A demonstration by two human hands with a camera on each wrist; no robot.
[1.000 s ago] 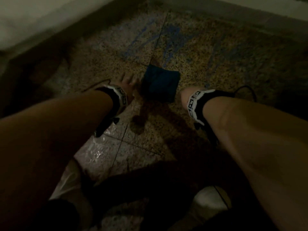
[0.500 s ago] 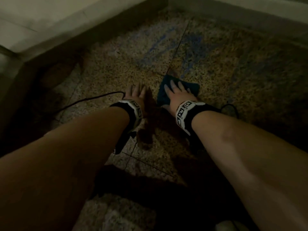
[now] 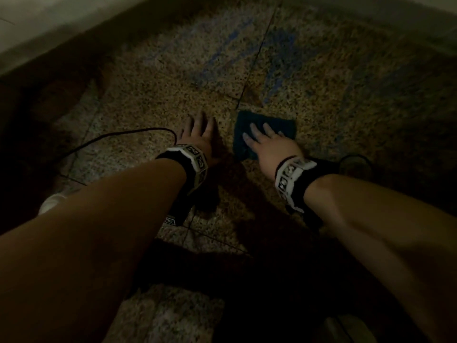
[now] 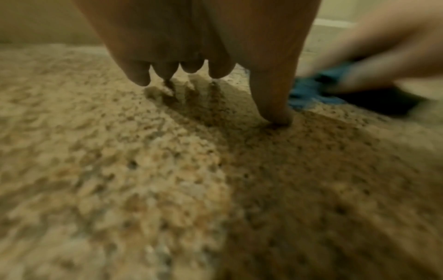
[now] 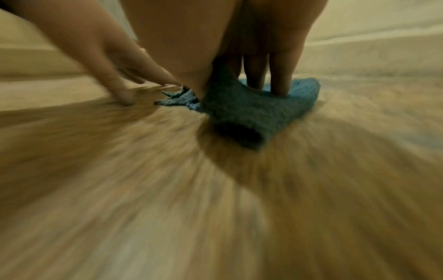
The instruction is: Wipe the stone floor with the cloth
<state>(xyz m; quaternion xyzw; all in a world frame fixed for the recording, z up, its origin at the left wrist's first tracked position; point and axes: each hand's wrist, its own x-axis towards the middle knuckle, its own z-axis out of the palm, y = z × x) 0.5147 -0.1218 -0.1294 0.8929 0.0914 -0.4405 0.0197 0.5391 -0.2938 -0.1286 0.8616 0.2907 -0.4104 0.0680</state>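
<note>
Where lettering blurs: wristband (image 3: 291, 179), cloth (image 3: 264, 129).

You are working in dim, yellowish light. Dark shadows are pooling below your right hand (image 3: 274, 147) and left hand (image 3: 197, 134). In the right wrist view, the stone floor (image 5: 143, 189) is streaking into blur beneath your fingers (image 5: 280, 75); edges are bending.
</note>
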